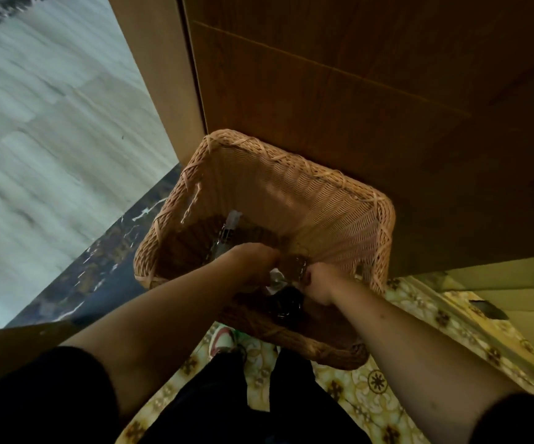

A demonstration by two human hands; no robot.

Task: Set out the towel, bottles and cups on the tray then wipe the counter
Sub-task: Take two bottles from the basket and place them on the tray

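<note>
Our left hand (252,261) and right hand (318,280) reached into wicker basket (307,193), fingers curled; grasp indiscernible. Clear bottle (227,235) lay loose — blind grab risked fumbling it.

A woven wicker basket (307,193), tan and ribbed, rough to the look. Behind it, brown wood-grain cabinet panels (355,75) with a low sheen. Pale, smooth stone-like counter (51,123). Inside the basket, what may be a clear plastic bottle (227,232).
</note>
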